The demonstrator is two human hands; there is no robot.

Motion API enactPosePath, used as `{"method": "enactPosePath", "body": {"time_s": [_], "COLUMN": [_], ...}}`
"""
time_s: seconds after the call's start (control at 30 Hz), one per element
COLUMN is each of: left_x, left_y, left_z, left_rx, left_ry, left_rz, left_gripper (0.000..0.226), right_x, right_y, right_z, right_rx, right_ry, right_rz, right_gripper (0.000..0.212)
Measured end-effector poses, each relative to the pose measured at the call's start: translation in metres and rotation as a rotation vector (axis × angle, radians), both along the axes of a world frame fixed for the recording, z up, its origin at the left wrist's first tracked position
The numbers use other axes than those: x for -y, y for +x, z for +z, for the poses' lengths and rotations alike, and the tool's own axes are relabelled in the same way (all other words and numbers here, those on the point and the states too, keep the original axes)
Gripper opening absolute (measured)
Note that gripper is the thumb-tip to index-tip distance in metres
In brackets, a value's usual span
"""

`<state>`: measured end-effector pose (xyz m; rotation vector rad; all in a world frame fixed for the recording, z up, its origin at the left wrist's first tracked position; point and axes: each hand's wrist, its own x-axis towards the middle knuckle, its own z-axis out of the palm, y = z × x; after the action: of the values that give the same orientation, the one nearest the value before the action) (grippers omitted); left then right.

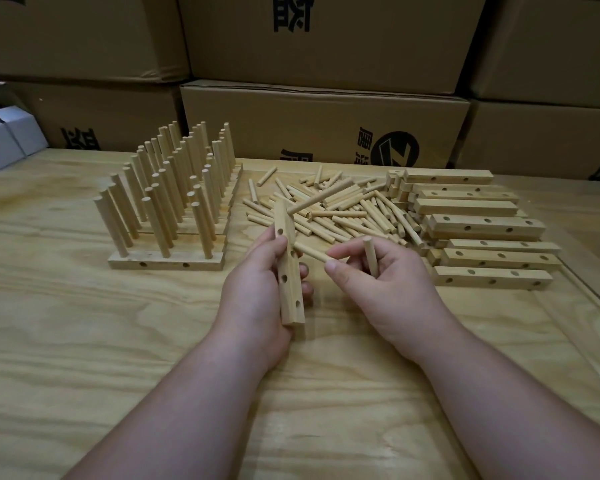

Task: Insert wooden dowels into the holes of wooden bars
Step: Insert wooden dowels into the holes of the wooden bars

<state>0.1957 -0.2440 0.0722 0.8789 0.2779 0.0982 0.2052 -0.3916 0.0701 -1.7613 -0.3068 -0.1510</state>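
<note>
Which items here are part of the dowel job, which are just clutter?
Job:
- bar held in left hand
- dowel in right hand grip, spare dowel too
- loose dowel pile
- empty bars
- finished bars

Lying about:
- cardboard boxes
- white box

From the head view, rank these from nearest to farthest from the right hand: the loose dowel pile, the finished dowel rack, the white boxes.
From the right hand:
1. Loose dowel pile, just beyond the hand.
2. Finished dowel rack, across on the left.
3. White boxes, far left corner.
</note>
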Motion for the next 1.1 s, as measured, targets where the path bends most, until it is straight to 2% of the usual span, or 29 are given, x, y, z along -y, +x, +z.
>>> {"method": "enactPosePath", "body": {"time_s": [0.1, 0.33, 0.67, 0.8, 1.1], "left_x": [0.0, 0.003, 0.007, 0.006, 0.003], "left_y": [0.001, -0.001, -0.003, -0.003, -0.004], "left_z": [0.001, 0.001, -0.002, -0.003, -0.002], "left_rx": [0.019, 0.043, 0.083, 0.06, 0.062], "left_ry": [0.006, 0.111, 0.238, 0.217, 0.178], "left_rz": [0.003, -0.004, -0.047, -0.02, -0.068], "left_gripper": [0.03, 0.022, 0.024, 0.017, 0.021], "right_x": [0.002, 0.005, 0.007, 0.006, 0.006], "right_y": [0.0, 0.002, 0.001, -0.002, -0.001], "right_z": [0.001, 0.003, 0.01, 0.014, 0.01], "right_rx": [0.002, -0.054, -0.189, -0.195, -0.219], "right_ry": [0.016, 0.043, 0.33, 0.387, 0.35], "right_rz": [-0.027, 0.037, 0.09, 0.176, 0.116], "right_gripper": [0.013, 0.004, 0.012, 0.02, 0.016]}}
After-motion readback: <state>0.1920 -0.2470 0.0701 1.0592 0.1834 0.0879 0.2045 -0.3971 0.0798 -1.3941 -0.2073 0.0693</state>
